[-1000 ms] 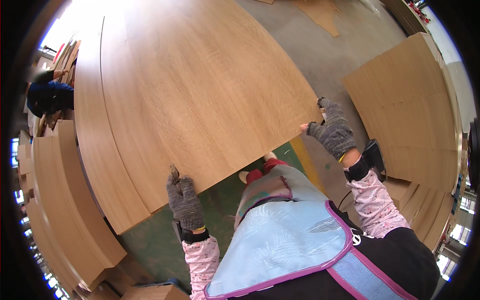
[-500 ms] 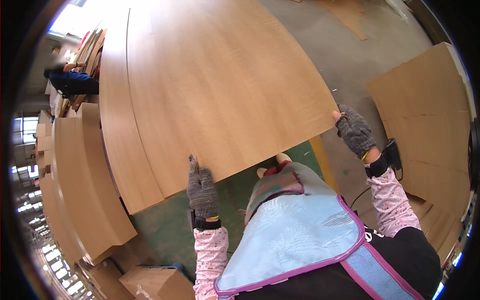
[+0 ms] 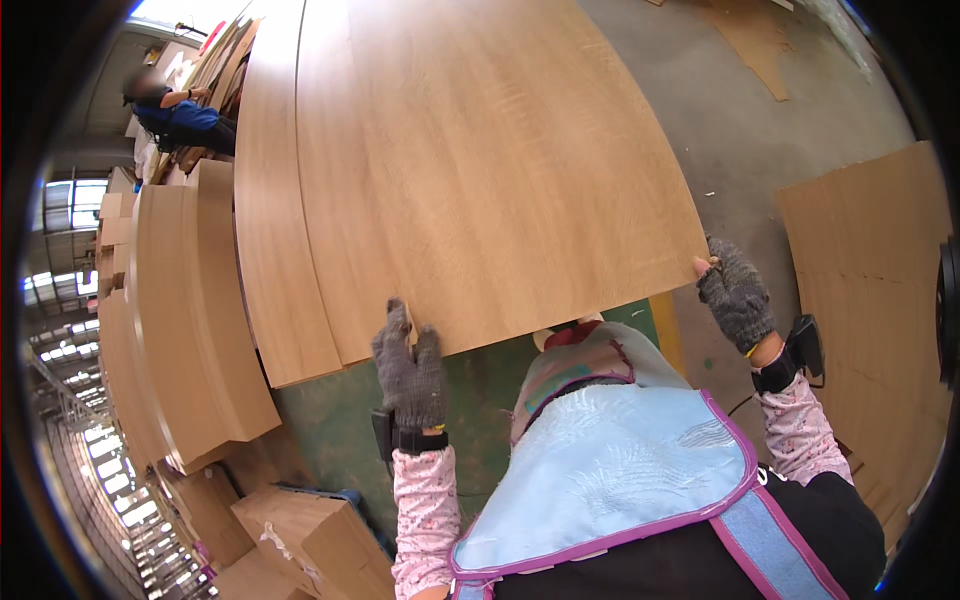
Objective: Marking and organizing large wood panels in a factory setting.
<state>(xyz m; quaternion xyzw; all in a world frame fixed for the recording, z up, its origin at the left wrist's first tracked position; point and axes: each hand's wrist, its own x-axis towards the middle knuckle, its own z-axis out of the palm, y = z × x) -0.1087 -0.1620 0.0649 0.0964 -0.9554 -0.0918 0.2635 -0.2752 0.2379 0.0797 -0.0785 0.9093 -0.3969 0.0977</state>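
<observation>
Floor (image 3: 740, 130): grey concrete lay under our sheet (image 3: 480, 170).
Left hand (image 3: 410, 370): flat on its edge.
Right hand (image 3: 735, 295): gripped its corner.

A large veneer sheet (image 3: 480, 170) is lying across the upper middle of the frame on top of a sheet stack (image 3: 275, 250). More board stacks (image 3: 180, 310) are sitting at the left, a loose sheet (image 3: 860, 290) is lying on the floor (image 3: 740, 130) at the right, and another person (image 3: 175, 110) is standing at the upper left.

At your 12 o'clock the wood sheet (image 3: 480, 170) blocks passage; stacked panels (image 3: 190, 310) crowd 9 o'clock; bare concrete floor (image 3: 760, 140) lies open at 2 o'clock.
</observation>
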